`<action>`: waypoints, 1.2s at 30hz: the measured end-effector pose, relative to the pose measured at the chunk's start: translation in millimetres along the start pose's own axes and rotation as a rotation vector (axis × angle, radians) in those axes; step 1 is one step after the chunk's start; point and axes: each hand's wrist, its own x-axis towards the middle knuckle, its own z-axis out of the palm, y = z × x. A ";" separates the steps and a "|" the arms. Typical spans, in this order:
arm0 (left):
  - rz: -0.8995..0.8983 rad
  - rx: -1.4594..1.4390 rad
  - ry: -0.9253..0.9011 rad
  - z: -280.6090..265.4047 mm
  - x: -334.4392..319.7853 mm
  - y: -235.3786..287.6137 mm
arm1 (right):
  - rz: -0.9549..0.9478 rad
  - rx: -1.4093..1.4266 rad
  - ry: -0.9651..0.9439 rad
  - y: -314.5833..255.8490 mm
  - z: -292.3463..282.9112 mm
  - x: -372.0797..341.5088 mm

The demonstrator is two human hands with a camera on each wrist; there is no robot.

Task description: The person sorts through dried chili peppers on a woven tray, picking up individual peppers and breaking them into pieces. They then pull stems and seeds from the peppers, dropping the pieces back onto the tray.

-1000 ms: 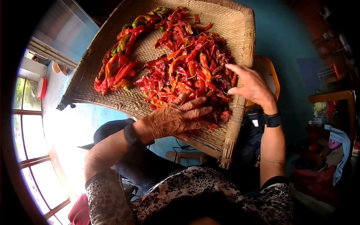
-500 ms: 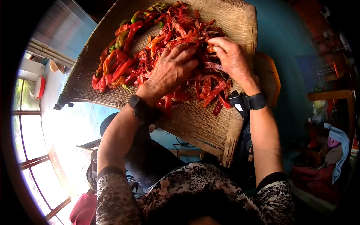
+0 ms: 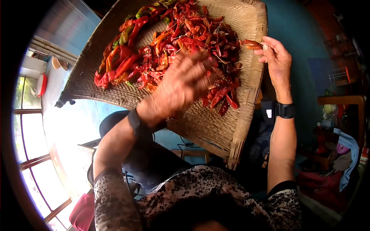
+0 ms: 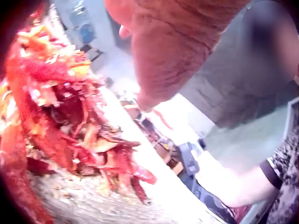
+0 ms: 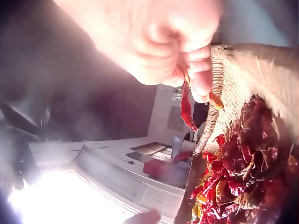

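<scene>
A woven basket (image 3: 216, 127) holds a heap of dried red chillies (image 3: 189, 38), with fresher red and green ones (image 3: 123, 63) at its left side. Over the lower part of the heap the left hand (image 3: 173, 86) is spread and blurred; no chilli shows in its fingers. Beyond the basket's right rim the right hand (image 3: 276, 63) pinches an orange-red chilli (image 3: 252, 44) between thumb and fingers. In the right wrist view, a red chilli (image 5: 187, 109) and an orange tip (image 5: 216, 100) stick out from the right hand (image 5: 163, 42).
A wooden-framed chair (image 3: 341, 100) with clothes (image 3: 347, 148) on it stands at the right. Windows (image 3: 36, 134) are at the far left. An orange-edged item shows behind the basket's right rim, and the person's legs are below the basket.
The right hand has moved off the heap to the right, past the rim, with a chilli in its fingers. The left hand has shifted slightly right and down over the heap, its fingers more spread.
</scene>
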 end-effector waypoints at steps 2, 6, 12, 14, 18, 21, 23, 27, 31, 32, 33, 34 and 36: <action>0.153 -0.361 -0.254 -16.9 -5.5 30.4 | 0.087 0.093 -0.025 0.9 -5.8 -1.8; 0.294 -1.153 -0.614 11.9 -72.1 101.7 | 0.113 0.155 -0.019 -5.9 -8.7 -3.9; 0.112 -1.345 -0.604 29.8 -142.1 170.8 | 0.125 0.116 0.212 6.8 -37.7 1.1; 0.069 -1.623 -0.571 52.8 -156.5 192.8 | 0.169 0.052 0.287 17.5 -47.6 3.5; 0.405 -1.373 -0.815 45.4 -135.9 181.2 | 0.310 0.130 0.317 33.0 -63.0 6.7; 0.202 -1.683 -0.632 30.9 -142.5 176.1 | 0.376 0.098 0.334 46.0 -74.4 9.0; 0.193 -1.656 -0.670 33.3 -156.1 172.2 | 0.396 0.087 0.326 52.0 -82.5 7.0; 0.025 -1.945 -0.547 28.3 -163.3 173.1 | 0.435 -0.025 0.326 51.8 -92.5 3.6; 0.064 -1.683 -0.505 62.9 -173.1 201.1 | 0.432 -0.027 0.350 58.8 -99.5 4.4; 0.447 -0.997 0.006 76.6 -174.0 208.0 | 0.433 -0.028 0.351 62.4 -100.2 4.4; 0.448 -0.997 0.010 75.9 -168.6 208.1 | 0.440 -0.071 0.359 69.0 -101.1 5.2; 0.477 -0.887 -0.070 69.2 -160.7 206.7 | 0.449 -0.114 0.366 78.2 -102.8 4.8; 0.492 -0.773 -0.153 47.3 -143.2 194.0 | 0.425 -0.319 0.284 107.5 -117.3 4.4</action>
